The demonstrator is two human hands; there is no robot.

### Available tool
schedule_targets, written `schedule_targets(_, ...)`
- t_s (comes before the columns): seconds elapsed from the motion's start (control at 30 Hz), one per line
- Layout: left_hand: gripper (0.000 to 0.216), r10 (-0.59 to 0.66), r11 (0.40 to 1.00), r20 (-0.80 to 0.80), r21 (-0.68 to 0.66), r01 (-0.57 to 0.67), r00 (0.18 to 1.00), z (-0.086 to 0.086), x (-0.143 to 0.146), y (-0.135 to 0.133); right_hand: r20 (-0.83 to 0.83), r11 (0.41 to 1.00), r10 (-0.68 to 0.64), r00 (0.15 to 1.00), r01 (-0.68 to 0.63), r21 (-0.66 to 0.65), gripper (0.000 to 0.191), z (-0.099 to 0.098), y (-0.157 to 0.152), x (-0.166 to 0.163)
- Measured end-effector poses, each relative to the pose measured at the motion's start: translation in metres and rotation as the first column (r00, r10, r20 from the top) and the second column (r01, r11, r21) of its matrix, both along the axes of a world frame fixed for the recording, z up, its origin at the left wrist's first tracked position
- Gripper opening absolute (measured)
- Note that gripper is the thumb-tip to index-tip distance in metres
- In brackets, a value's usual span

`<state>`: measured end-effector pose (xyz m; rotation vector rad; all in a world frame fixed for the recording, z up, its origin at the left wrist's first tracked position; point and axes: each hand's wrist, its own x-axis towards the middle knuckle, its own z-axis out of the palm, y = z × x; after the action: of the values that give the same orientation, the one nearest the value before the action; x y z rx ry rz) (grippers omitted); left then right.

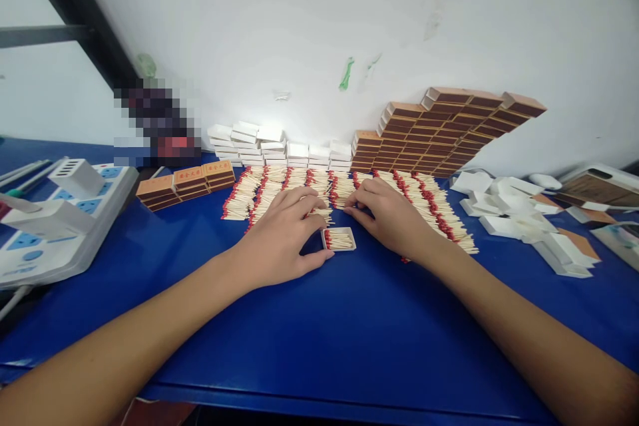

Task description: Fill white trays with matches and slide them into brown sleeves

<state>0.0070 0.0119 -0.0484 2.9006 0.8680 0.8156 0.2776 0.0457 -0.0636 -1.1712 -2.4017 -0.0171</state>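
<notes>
A small white matchbox tray (pixel 351 243) with red-tipped matches in it lies on the blue table. My left hand (pixel 279 233) is at its left end, the thumb by the near corner and the index finger by the far corner, closed around it. Behind it, red-headed matches (pixel 267 186) are spread in several rows. Over these rows my right hand (pixel 382 210) is bent, thumb and fingertips pinched together at the ends of some matches. The palms hide part of the rows.
White trays (pixel 298 152) are stacked along the wall, beside a tall stack of brown matchboxes (pixel 414 146). More boxes (pixel 190 180) stand at left, near a power strip (pixel 64 256). Loose white trays (pixel 504 203) are heaped at right. The blue table (pixel 339 339) extends toward me.
</notes>
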Motion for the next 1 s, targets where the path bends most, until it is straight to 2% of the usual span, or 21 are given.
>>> schedule_targets(0.27, 0.032, 0.001, 1.0, -0.002, -0.005, -0.001, 1.0, 0.0, 0.001, 0.001, 0.015, 0.998, -0.016, 1.0, 0.017, -0.054, 0.014, 0.005, -0.003, 0.005)
schedule_targets(0.43, 0.034, 0.005, 1.0, 0.007, -0.005, -0.005, 1.0, 0.0, 0.001, 0.001, -0.037, 0.993, 0.022, 0.999, -0.026, -0.112, 0.015, 0.023, -0.025, 0.005)
schedule_targets(0.57, 0.032, 0.004, 1.0, 0.015, -0.022, -0.004, 1.0, 0.002, 0.001, 0.0, -0.004, 0.986, 0.106, 0.994, -0.105, -0.127, 0.012, 0.031, -0.045, -0.005)
schedule_targets(0.77, 0.032, 0.002, 1.0, 0.003, -0.018, -0.002, 1.0, 0.003, 0.002, 0.0, 0.052, 0.992, 0.113, 0.992, -0.11, -0.065, 0.009, 0.026, -0.051, -0.016)
schedule_targets(0.9, 0.03, 0.005, 1.0, -0.001, -0.024, -0.005, 1.0, 0.003, 0.002, 0.0, 0.009, 0.995, 0.07, 0.998, -0.069, -0.076, 0.012, 0.024, -0.046, -0.014)
schedule_targets(1.0, 0.031, 0.003, 1.0, -0.005, -0.02, -0.003, 1.0, 0.003, 0.001, 0.0, -0.02, 0.999, 0.032, 0.999, -0.032, -0.029, 0.011, 0.02, -0.036, -0.007)
